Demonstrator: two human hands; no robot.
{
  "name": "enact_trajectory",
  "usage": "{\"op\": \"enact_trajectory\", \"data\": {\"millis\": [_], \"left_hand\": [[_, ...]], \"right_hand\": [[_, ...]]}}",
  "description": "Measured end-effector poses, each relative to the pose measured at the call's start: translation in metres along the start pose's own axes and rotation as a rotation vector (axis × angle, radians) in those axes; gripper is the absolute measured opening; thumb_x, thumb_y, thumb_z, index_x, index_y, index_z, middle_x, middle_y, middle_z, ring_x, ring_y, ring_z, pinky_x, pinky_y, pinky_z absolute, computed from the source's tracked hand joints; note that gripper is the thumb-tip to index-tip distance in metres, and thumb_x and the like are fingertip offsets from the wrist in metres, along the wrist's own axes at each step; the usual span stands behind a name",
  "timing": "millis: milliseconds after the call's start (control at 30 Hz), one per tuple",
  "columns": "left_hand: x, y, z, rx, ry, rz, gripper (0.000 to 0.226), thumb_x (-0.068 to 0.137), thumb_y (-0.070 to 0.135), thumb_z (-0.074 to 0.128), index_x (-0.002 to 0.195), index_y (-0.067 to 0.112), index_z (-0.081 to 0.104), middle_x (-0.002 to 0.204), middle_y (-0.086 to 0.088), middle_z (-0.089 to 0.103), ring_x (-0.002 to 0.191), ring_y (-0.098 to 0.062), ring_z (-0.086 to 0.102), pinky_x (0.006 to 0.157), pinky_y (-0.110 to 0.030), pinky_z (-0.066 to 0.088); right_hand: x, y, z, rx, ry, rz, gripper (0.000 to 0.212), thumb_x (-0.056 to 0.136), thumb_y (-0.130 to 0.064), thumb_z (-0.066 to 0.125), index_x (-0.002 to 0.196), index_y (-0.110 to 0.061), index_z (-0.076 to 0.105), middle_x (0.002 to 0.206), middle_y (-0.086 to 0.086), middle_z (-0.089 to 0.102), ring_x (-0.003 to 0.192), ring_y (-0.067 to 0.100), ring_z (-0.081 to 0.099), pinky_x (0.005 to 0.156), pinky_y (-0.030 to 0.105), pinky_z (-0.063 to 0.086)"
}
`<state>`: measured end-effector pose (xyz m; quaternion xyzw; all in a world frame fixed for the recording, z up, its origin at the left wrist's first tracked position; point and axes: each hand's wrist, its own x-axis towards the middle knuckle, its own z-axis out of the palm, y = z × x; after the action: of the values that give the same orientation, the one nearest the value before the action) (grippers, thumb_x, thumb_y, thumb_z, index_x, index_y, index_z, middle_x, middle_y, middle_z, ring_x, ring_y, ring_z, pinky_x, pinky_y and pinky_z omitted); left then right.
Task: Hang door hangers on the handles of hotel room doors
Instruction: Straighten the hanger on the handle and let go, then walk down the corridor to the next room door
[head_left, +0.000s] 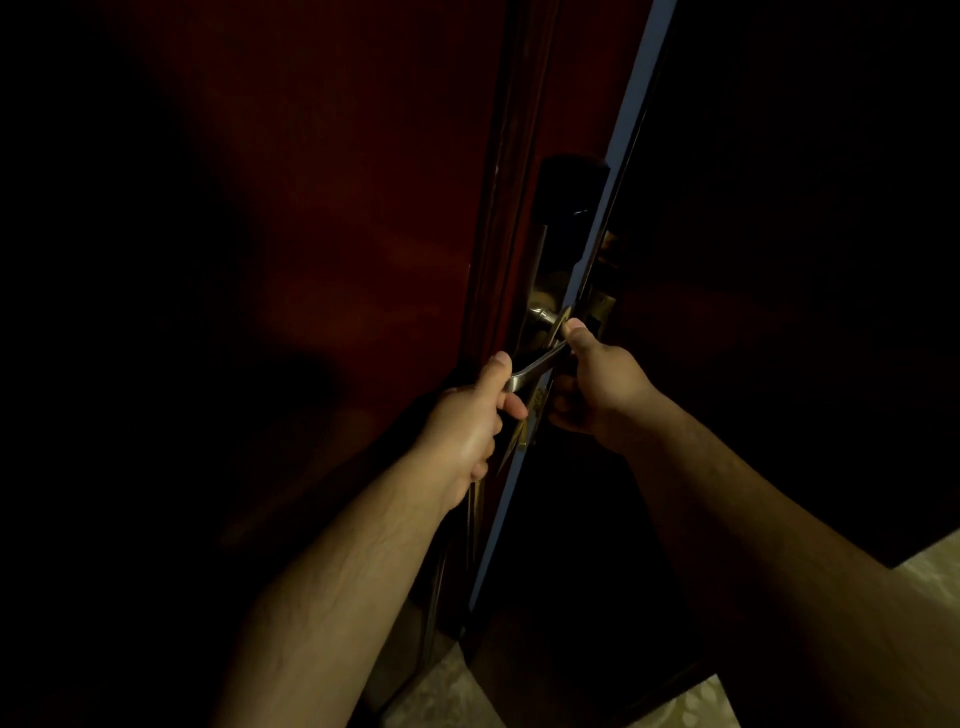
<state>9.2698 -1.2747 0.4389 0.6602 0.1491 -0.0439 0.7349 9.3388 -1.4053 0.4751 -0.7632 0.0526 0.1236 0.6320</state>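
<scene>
The scene is very dark. A metal lever door handle (535, 366) sticks out from the lock plate (545, 291) of a dark red door (337, 208). My left hand (467, 421) grips the free end of the lever. My right hand (597, 384) pinches a door hanger (535, 402) at the lever, thumb on top near the handle's base. The hanger shows only as a thin yellowish card seen edge-on between my hands, hanging down below the lever; whether it is looped around the lever I cannot tell.
The door stands ajar, its pale blue edge (613, 171) running diagonally from top right to bottom. A black lock reader (571, 187) sits above the handle. Patterned light carpet (924, 577) shows at lower right. The room beyond the door is black.
</scene>
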Motion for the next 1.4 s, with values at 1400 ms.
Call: {"op": "enact_trajectory", "data": {"millis": [1400], "left_hand": [[-0.244,-0.043,0.452,0.085,-0.61,0.173,0.039,0.097,0.047,0.05,0.079,0.014,0.055,0.06,0.003,0.029,0.049,-0.01,0.027,0.041,-0.023,0.021]], "right_hand": [[-0.381,0.137,-0.477,0.353,0.728,-0.189,0.036,0.095,-0.046,0.055,0.084,-0.013,0.064,0.058,-0.002,0.049,0.056,0.014,0.047,0.066,0.034,0.048]]}}
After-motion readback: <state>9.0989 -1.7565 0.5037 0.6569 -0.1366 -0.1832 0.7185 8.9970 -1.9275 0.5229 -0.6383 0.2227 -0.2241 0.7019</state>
